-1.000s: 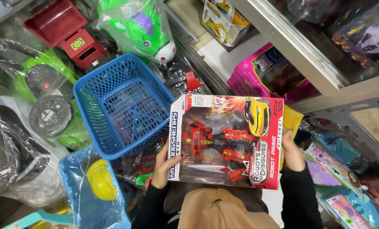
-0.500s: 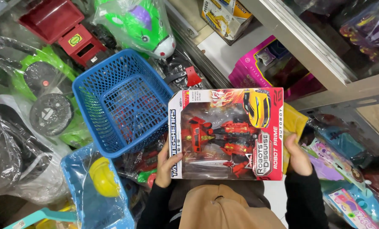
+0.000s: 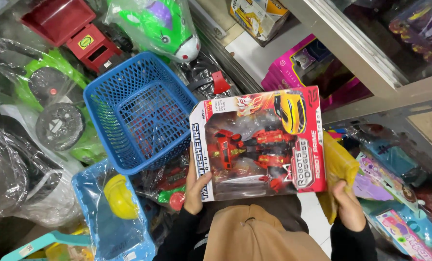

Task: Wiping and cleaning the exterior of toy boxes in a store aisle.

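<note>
Both of my hands are on the boxed red robot toy (image 3: 259, 145), which I hold flat and face-up in front of my chest, above my tan hood (image 3: 259, 237). My left hand (image 3: 195, 186) clamps the box's left edge, fingers curled round its lower corner. My right hand (image 3: 348, 205) grips at the box's lower right corner, and it also closes on a yellow cloth (image 3: 339, 169) bunched behind that edge. The box front shows a red robot figure under a clear window, with a yellow car pictured at the upper right.

Just left of the box stands a blue mesh basket (image 3: 136, 113), its near corner almost touching the box's upper left corner. Below the basket lies a blue tray under plastic wrap (image 3: 112, 227) with a yellow helmet (image 3: 119, 195) inside. A green toy wrapped in plastic (image 3: 165, 26) and a red toy truck (image 3: 76, 29) sit further off, at the top. To my right, pink toy boxes (image 3: 303, 65) stand under a grey shelf (image 3: 361, 58).
</note>
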